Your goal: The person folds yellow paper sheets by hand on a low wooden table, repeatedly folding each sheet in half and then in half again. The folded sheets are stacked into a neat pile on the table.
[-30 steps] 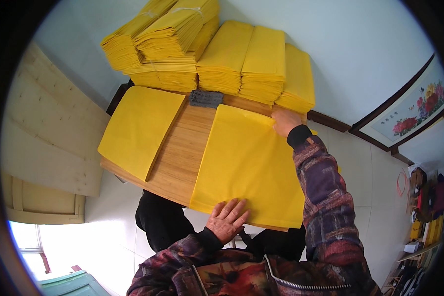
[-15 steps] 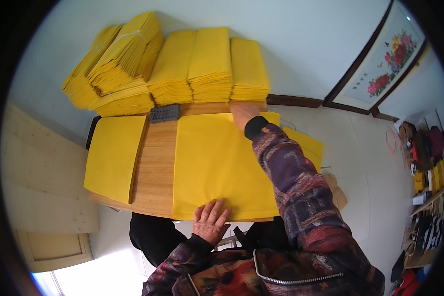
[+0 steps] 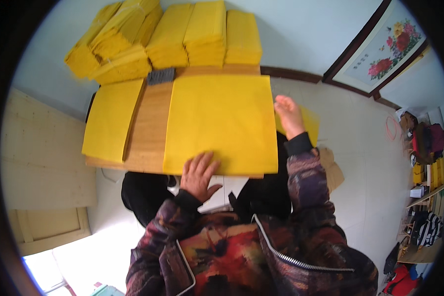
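A wide yellow sheet (image 3: 219,118), paper or felt-like, lies flat on the wooden table in front of me. My left hand (image 3: 198,176) rests palm down on its near edge, with fingers spread. Just off the sheet's right edge is my right hand (image 3: 290,117), slightly blurred; its fingers are loosely stretched and hold nothing visible. Behind that hand another yellow piece (image 3: 310,124) shows beyond the table's right side. On the left of the table (image 3: 150,128) lies a thin pile of yellow sheets (image 3: 111,121).
Bundled stacks of folded yellow sheets (image 3: 204,34) line the back of the table against the wall. A dark grey bumpy block (image 3: 161,76) sits before them. A framed flower picture (image 3: 380,54) leans at right. Crowded shelves (image 3: 426,197) stand far right, a pale wooden panel (image 3: 49,153) at left.
My right hand has left the far right corner of the wide sheet and come back toward me, past its right edge. My left hand remains on the near edge. The view has tilted downward.
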A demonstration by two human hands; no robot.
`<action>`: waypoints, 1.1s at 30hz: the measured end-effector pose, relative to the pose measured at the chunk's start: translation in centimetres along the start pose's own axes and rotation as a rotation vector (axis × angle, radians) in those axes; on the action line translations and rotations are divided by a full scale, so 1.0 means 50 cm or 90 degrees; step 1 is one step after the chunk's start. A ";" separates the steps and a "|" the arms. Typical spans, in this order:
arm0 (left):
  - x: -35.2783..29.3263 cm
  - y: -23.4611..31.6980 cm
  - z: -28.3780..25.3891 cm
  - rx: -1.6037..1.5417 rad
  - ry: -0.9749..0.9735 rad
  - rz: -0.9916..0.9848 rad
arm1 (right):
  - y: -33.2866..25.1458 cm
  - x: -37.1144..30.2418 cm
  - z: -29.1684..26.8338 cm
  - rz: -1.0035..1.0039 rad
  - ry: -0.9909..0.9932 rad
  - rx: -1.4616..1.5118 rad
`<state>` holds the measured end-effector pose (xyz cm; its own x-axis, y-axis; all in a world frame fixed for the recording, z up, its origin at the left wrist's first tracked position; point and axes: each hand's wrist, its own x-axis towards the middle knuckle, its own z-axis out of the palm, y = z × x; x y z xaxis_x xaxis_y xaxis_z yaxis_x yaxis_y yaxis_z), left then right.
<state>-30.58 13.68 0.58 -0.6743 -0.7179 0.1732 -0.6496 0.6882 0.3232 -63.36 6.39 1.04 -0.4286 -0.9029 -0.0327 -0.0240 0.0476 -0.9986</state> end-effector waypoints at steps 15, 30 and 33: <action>0.033 -0.294 -0.031 -0.593 0.187 -0.393 | 0.046 -0.078 -0.018 0.065 -0.006 0.143; -0.056 -0.001 0.006 0.041 0.183 0.040 | -0.005 -0.079 -0.011 -0.298 -0.106 -0.401; -0.061 0.009 0.032 0.043 0.154 0.025 | -0.032 -0.097 0.024 -0.460 -0.282 -0.518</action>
<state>-29.37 16.34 -1.32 -0.6009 -0.6891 0.4050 -0.6520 0.7157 0.2504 -60.17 10.20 2.74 0.2691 -0.8940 0.3581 -0.7715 -0.4227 -0.4755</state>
